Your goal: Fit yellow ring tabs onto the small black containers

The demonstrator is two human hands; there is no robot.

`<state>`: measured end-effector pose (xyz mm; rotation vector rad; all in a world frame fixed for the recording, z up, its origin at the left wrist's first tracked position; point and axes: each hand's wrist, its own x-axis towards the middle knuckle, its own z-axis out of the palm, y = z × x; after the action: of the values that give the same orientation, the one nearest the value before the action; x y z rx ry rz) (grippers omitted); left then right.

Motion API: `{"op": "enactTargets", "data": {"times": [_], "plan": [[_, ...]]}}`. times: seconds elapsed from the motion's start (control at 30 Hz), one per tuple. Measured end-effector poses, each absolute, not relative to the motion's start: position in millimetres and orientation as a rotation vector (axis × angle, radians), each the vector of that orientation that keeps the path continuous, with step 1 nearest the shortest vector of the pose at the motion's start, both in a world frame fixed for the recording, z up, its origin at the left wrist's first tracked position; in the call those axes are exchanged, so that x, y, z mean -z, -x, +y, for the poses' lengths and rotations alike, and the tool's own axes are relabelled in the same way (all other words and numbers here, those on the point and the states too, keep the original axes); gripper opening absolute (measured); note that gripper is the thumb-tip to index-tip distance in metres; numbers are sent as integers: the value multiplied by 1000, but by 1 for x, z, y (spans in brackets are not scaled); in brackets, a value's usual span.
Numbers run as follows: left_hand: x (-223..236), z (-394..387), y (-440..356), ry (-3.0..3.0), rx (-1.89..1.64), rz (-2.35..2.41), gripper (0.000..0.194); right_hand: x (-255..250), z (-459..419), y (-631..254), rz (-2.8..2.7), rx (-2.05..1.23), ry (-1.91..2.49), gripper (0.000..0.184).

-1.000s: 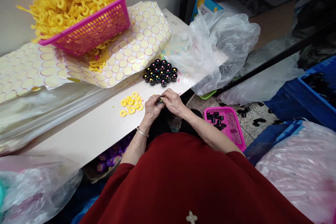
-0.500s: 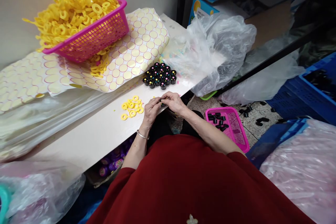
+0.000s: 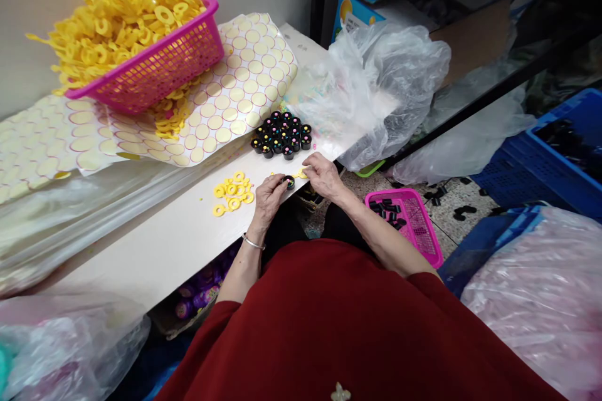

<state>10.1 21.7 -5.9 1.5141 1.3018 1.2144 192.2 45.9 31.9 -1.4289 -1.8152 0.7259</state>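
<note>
Between the fingertips of my left hand (image 3: 269, 202) is a small round black cup (image 3: 289, 183) with bits of colour inside, at the table's front edge. My right hand (image 3: 325, 178), just to its right, pinches a yellow plastic ring piece (image 3: 301, 173) with a thin stem pointing toward the cup. The ring piece and the cup are apart. Behind my hands, several similar black cups (image 3: 283, 133) stand in a tight group, with pink, yellow and blue dots in them. A small pile of yellow ring pieces (image 3: 234, 192) lies left of my left hand.
A pink basket (image 3: 155, 69) heaped with yellow pieces stands on sheets of round stickers (image 3: 235, 91). Clear plastic bags (image 3: 399, 75) lie at the table's right end. On the floor are a pink tray (image 3: 426, 232) with black parts and a blue crate (image 3: 517, 163).
My hands were together around the black cup. Now the right has moved off a little to the right with the yellow ring piece, and the cup shows in my left fingers.
</note>
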Motion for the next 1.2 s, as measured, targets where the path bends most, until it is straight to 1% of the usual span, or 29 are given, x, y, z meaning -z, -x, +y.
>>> {"op": "enactTargets", "data": {"times": [0.13, 0.23, 0.33, 0.5, 0.6, 0.73, 0.9, 1.07, 1.2], "plan": [[7, 22, -9, -1534, -1207, 1312, 27, -35, 40, -197, -2195, -515, 1461, 25], [7, 23, -9, -1543, -1203, 1318, 27, -38, 38, -192, -2366, -381, 1481, 20], [4, 22, -11, -1541, -1210, 1313, 27, -36, 40, -191, -2403, -326, 1483, 18], [-1, 20, -12, -1507, -1225, 1303, 26, -31, 40, -196, -2091, -397, 1482, 21], [-2, 21, -12, -1441, -1246, 1287, 28, -35, 36, -193, -1956, -484, 1371, 22], [-4, 20, -11, -1306, -1307, 1304, 34, -45, 29, -180, -2085, -498, 1230, 21], [-10, 18, -11, -1258, -1326, 1372, 42, -52, 26, -168, -2286, -410, 1251, 23], [-12, 18, -12, -1312, -1287, 1347, 38, -54, 26, -166, -2353, -338, 1270, 22], [-11, 19, -14, -1304, -1277, 1349, 31, -51, 28, -167, -2337, -391, 1235, 21]]}}
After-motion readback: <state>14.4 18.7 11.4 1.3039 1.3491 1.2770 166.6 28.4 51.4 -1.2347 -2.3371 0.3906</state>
